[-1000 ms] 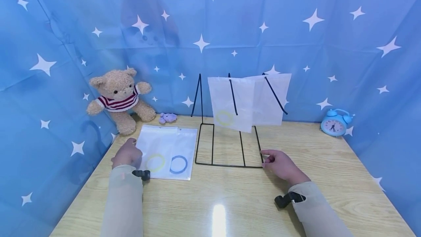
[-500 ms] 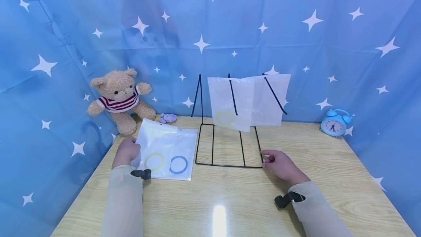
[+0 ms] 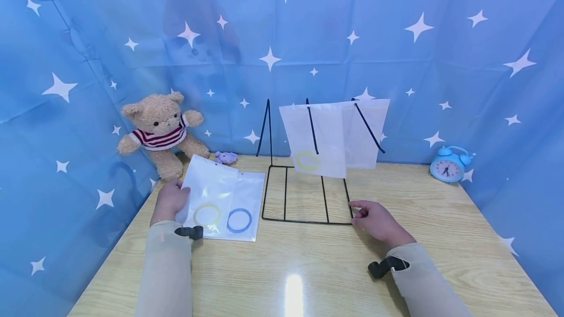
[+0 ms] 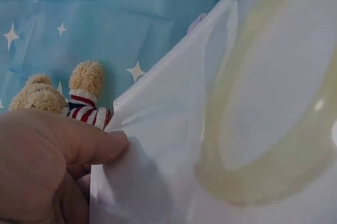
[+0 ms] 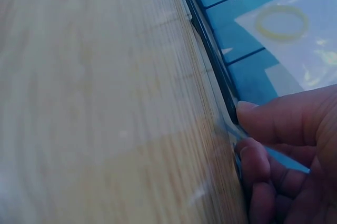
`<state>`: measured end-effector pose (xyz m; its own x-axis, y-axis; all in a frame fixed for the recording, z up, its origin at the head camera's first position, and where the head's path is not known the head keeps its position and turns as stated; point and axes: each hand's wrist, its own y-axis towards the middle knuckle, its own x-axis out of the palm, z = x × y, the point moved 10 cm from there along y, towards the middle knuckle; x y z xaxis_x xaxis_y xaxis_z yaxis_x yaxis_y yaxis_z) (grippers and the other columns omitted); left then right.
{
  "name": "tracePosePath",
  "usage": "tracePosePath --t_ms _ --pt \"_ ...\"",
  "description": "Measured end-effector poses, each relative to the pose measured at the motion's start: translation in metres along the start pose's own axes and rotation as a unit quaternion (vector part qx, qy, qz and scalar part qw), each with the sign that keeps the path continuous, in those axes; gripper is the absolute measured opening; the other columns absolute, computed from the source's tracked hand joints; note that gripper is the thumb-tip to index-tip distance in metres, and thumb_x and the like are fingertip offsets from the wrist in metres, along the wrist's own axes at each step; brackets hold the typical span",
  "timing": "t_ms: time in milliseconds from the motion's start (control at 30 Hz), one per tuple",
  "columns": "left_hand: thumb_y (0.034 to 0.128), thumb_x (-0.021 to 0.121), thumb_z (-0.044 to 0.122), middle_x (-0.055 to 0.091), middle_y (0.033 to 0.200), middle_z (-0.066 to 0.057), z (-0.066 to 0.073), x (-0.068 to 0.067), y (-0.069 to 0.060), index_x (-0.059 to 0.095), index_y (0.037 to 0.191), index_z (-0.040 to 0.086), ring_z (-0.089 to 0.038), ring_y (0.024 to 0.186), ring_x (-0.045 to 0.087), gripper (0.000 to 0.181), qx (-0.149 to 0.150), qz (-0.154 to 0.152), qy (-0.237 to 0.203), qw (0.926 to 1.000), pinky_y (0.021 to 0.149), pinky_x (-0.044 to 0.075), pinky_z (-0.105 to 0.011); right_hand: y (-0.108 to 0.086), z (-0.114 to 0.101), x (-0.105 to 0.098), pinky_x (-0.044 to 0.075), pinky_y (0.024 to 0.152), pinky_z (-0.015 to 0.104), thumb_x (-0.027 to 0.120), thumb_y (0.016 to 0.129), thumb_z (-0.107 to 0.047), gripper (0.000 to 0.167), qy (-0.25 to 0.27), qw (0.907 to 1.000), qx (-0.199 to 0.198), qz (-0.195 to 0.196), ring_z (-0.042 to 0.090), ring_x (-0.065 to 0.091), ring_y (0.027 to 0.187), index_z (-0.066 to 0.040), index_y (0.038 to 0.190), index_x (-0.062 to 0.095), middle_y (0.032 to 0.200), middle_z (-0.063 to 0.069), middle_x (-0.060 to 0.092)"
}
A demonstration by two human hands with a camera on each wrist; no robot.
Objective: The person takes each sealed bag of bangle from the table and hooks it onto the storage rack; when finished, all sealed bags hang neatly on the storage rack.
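My left hand (image 3: 169,199) pinches the left edge of a clear-and-white plastic bag (image 3: 213,180) holding a yellow ring (image 3: 207,215). The bag's upper part is lifted, and it overlaps a similar bag (image 3: 253,192) with a blue ring (image 3: 239,220) on the table. In the left wrist view, the thumb (image 4: 95,142) lies over the bag's edge. A black wire rack (image 3: 304,221) stands mid-table; my right hand (image 3: 376,221) pinches its front right corner, thumb (image 5: 274,118) on the bar. Two bags hang on its hooks: one with a yellow ring (image 3: 307,160) in the middle, another bag (image 3: 367,131) at right.
The rack's left hook (image 3: 263,128) carries no bag. A teddy bear (image 3: 160,133) sits at the back left, beside a small purple toy (image 3: 226,157). A blue alarm clock (image 3: 449,164) stands at the back right. A starry blue curtain (image 3: 246,28) borders the table.
My left hand has taken the yellow-ring bag by its left edge and raised its top left part. The middle hanging bag has swung slightly right. My right hand stays in place.
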<state>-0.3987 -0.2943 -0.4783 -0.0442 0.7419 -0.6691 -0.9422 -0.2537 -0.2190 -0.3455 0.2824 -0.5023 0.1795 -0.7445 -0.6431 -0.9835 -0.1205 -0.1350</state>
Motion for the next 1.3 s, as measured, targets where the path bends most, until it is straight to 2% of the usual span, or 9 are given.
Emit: tracePosePath --t_ms 267,500,567,667,833,967,1133,1300 --pt "0.1057 0.042 0.012 0.042 0.157 -0.033 0.003 -0.001 0.003 0.033 0.161 0.002 -0.052 0.143 0.043 0.057 0.002 0.011 -0.025 0.9996 0.116 0.038 -0.068 0.001 0.001 -0.001 0.044 0.065 0.03 0.072 0.097 -0.008 0.055 0.004 1.0 -0.004 0.0 0.021 0.054 0.082 0.002 0.149 0.056 0.096 0.008 0.064" --pt "0.1036 0.039 0.003 0.029 0.167 -0.031 0.015 0.0 -0.001 0.011 0.171 0.017 -0.054 0.151 0.033 0.075 0.042 -0.016 -0.008 0.999 0.121 0.029 -0.071 0.003 0.003 0.0 0.045 0.066 0.031 0.071 0.097 -0.007 0.055 -0.003 1.0 -0.001 0.001 0.021 0.055 0.082 0.001 0.15 0.056 0.097 0.008 0.064" --pt "0.1026 0.039 0.001 0.024 0.171 -0.028 0.019 0.001 -0.003 0.013 0.171 0.019 -0.053 0.154 0.029 0.076 0.056 -0.024 -0.005 0.9981 0.123 0.026 -0.07 0.002 0.002 0.0 0.045 0.068 0.032 0.071 0.097 -0.007 0.056 -0.003 1.0 0.0 0.002 0.022 0.055 0.084 0.001 0.15 0.056 0.098 0.008 0.064" --pt "0.1016 0.04 0.0 0.018 0.174 -0.025 0.024 0.001 -0.004 0.024 0.169 0.017 -0.051 0.158 0.019 0.072 0.076 -0.027 0.0 0.9967 0.125 0.021 -0.069 0.001 0.001 0.0 0.045 0.069 0.033 0.071 0.096 -0.008 0.056 -0.004 1.0 -0.001 0.003 0.023 0.055 0.084 0.001 0.15 0.056 0.098 0.009 0.064" --pt "0.1046 0.046 0.007 0.023 0.171 -0.028 0.03 -0.001 -0.004 0.039 0.163 0.01 -0.051 0.158 0.018 0.059 0.104 -0.012 -0.004 0.9945 0.126 0.019 -0.068 0.0 0.001 0.001 0.045 0.068 0.033 0.071 0.097 -0.009 0.056 -0.007 1.0 0.0 0.002 0.023 0.055 0.084 0.001 0.15 0.056 0.099 0.008 0.064" --pt "0.1052 0.049 0.009 0.023 0.172 -0.025 0.034 -0.003 -0.006 0.037 0.165 0.014 -0.05 0.159 0.018 0.061 0.118 -0.008 -0.014 0.9929 0.126 0.019 -0.068 -0.001 -0.001 0.001 0.045 0.067 0.032 0.071 0.097 -0.009 0.056 -0.008 1.0 0.001 0.002 0.022 0.054 0.083 0.001 0.15 0.056 0.099 0.008 0.064" --pt "0.1014 0.046 0.004 0.016 0.175 -0.02 0.042 0.0 -0.01 0.03 0.168 0.02 -0.048 0.16 0.013 0.071 0.132 -0.03 -0.002 0.9908 0.126 0.016 -0.07 -0.002 -0.002 0.001 0.044 0.067 0.032 0.071 0.097 -0.009 0.056 -0.01 0.9999 -0.003 0.001 0.022 0.054 0.082 0.001 0.15 0.055 0.099 0.009 0.064" --pt "0.1016 0.043 0.003 0.021 0.175 -0.018 0.046 0.003 -0.013 0.036 0.165 0.016 -0.047 0.16 0.016 0.065 0.138 -0.039 -0.016 0.9895 0.126 0.019 -0.069 -0.001 0.0 0.0 0.044 0.068 0.033 0.07 0.097 -0.009 0.056 -0.009 1.0 -0.002 0.002 0.022 0.054 0.083 0.0 0.15 0.056 0.098 0.008 0.063"
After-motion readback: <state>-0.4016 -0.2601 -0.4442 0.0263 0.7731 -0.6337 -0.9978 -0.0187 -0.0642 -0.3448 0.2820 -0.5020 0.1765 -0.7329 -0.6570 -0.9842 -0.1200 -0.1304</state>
